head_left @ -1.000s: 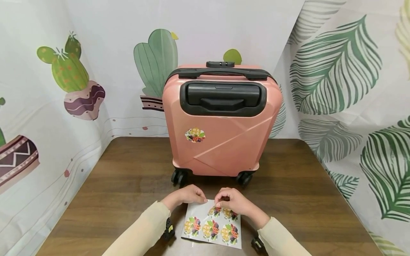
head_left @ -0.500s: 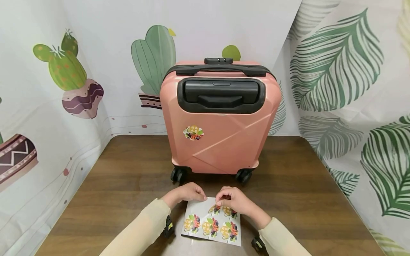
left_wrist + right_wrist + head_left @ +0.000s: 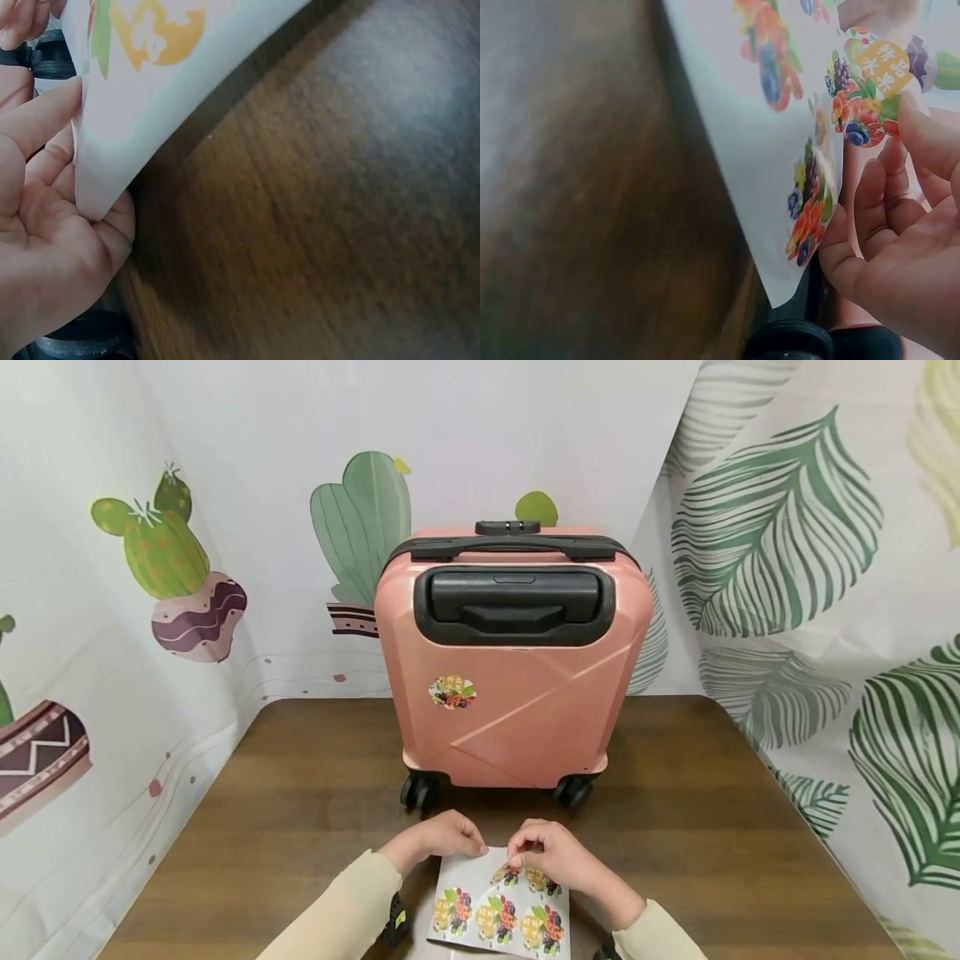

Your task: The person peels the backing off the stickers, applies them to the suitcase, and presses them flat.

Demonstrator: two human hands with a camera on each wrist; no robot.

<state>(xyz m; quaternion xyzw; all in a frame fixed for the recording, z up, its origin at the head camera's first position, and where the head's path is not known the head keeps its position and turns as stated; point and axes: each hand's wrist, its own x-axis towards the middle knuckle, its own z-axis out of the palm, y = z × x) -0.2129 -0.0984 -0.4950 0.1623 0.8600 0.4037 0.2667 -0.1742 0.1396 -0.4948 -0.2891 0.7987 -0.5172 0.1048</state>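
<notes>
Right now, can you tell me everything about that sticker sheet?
The sticker sheet is white and looks like thin, shiny paper. Fruit stickers show on it: three in the near row, two farther back. It bends slightly over the brown table, in front of the pink suitcase. The left hand holds its far-left corner; the right hand pinches one sticker, which looks partly peeled.

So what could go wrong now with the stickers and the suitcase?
The fruit sticker is pinched near its edge by the right hand, so it might crease or tear.
The left hand holds the sticker sheet near one corner, so the sheet could slip or bend.
The suitcase stands on wheels, so a bump might roll it.
</notes>
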